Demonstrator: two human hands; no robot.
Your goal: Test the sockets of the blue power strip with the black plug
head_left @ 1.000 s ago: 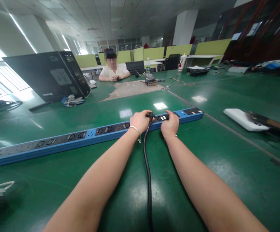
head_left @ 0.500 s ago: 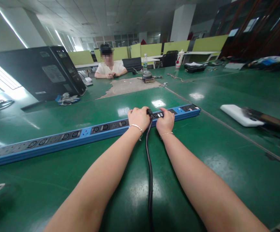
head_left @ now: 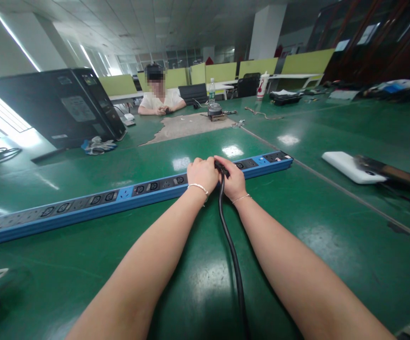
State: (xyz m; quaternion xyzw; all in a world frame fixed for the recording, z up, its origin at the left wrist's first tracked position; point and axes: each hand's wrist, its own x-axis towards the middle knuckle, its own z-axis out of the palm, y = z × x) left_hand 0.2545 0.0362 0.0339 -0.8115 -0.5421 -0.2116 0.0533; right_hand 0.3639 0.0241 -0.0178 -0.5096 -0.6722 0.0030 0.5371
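A long blue power strip (head_left: 148, 194) with black sockets lies slanting across the green table. Over its right part, my left hand (head_left: 203, 174) is closed on a black plug (head_left: 221, 168). My right hand (head_left: 232, 178) touches the plug from the right, its thumb and fingers closed round it. From the plug a black cable (head_left: 230, 241) runs down toward the bottom edge. Fingers hide most of the plug and the socket area under it.
On the left stand a black computer case (head_left: 66, 104) and a glove (head_left: 98, 145). A person (head_left: 160, 101) sits across the green table (head_left: 127, 264). A white object (head_left: 346, 165) lies at the right, beside a dark, blurred item.
My right hand has moved left from the power strip onto the plug. The lower cable has swung to the right. My left hand has stayed in nearly the same place.
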